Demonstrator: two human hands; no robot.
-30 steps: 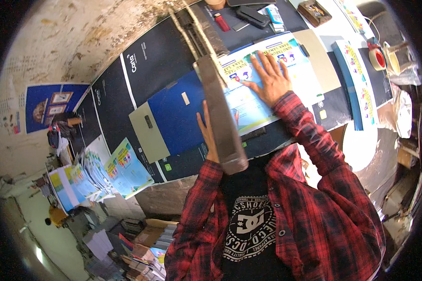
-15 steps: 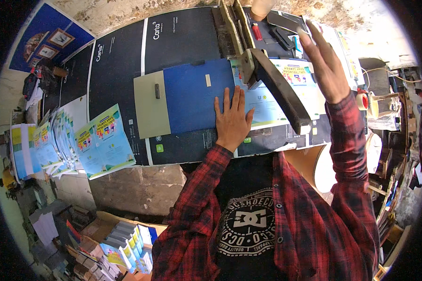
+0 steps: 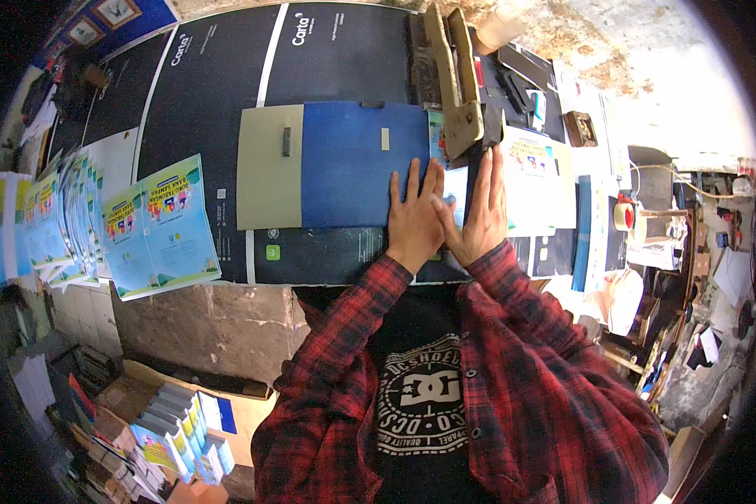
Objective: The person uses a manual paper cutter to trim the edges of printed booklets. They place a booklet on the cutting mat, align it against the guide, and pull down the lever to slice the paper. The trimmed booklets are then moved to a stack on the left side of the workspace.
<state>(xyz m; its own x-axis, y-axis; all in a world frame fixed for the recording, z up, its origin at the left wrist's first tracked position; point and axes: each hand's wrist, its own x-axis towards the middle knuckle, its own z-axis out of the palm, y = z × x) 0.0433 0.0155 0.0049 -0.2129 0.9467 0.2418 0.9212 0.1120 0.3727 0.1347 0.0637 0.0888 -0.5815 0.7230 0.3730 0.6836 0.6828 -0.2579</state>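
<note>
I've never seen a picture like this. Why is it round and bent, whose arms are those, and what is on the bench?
No machine here: a person wears a wide fisheye camera on the head, looking down, so straight edges curve. The arms in red plaid sleeves are that person's own. The left hand lies flat on a blue board with a tan strip at its left. The right hand presses beside it, against the dark bar under the lever arm of what looks like a paper cutter. Printed leaflets lie at the left, a tape roll at the right. Neither hand grips anything.

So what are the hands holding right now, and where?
Nothing is gripped. The left hand lies flat on the blue board; the right hand presses flat along the cutter arm.
</note>
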